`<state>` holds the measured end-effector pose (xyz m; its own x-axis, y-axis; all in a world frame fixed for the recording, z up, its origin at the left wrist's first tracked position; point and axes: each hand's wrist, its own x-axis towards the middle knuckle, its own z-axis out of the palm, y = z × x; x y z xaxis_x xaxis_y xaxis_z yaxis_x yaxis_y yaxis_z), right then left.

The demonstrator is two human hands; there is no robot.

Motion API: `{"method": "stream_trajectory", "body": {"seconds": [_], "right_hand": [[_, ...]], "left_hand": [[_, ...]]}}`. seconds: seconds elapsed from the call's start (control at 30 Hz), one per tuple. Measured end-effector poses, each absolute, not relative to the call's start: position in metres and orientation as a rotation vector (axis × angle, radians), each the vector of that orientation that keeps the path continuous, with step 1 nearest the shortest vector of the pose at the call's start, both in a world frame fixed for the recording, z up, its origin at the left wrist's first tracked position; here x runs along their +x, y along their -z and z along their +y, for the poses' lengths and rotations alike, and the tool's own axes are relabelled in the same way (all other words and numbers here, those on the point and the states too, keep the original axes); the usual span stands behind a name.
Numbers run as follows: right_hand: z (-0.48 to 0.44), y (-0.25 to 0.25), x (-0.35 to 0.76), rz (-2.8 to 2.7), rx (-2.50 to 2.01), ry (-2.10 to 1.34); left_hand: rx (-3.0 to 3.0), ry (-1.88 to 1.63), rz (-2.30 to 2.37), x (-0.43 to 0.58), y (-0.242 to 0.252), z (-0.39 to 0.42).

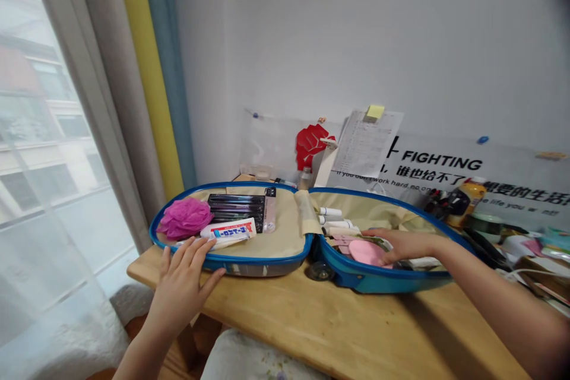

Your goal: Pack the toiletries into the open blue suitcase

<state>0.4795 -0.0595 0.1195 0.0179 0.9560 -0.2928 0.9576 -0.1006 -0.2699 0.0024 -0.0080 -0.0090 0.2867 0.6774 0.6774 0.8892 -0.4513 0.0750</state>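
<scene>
On the wooden desk (338,332), left hand (180,291) open on blue suitcase rim (262,261), right hand (401,244) open over pink pad (365,253).

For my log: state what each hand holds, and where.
Nothing is gripped: the left hand lies on the blue rim of the open suitcase; the right hand rests palm-down over a pink pad.

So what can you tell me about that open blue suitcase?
The small open suitcase lies flat on a wooden table, its two halves spread side by side. Each half has a blue rim and a beige fabric lining, and a small dark wheel shows near the middle. Both halves hold small items. The left hand rests on the near rim, while the right hand reaches into the right half.
</scene>
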Motion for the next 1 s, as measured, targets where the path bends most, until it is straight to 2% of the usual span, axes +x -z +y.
{"method": "stream_trajectory", "body": {"seconds": [0.4, 0.73, 0.9, 1.0], "right_hand": [[-0.066, -0.106, 0.463, 2.189, 2.423, 0.523], [-0.027, -0.150, 0.453, 2.520, 2.663, 0.759], [0.013, -0.145, 0.374, 2.691, 2.280, 0.999], [0.030, -0.131, 0.331, 2.694, 1.998, 1.026]], "left_hand": [[-2.250, 0.917, -1.425, 0.003, 0.007, -0.010], [-2.290, 0.923, -1.457, 0.004, 0.002, -0.013], [-2.349, 0.897, -1.471, 0.002, -0.004, -0.015], [-2.352, 0.902, -1.482, 0.002, -0.006, -0.016]]}}
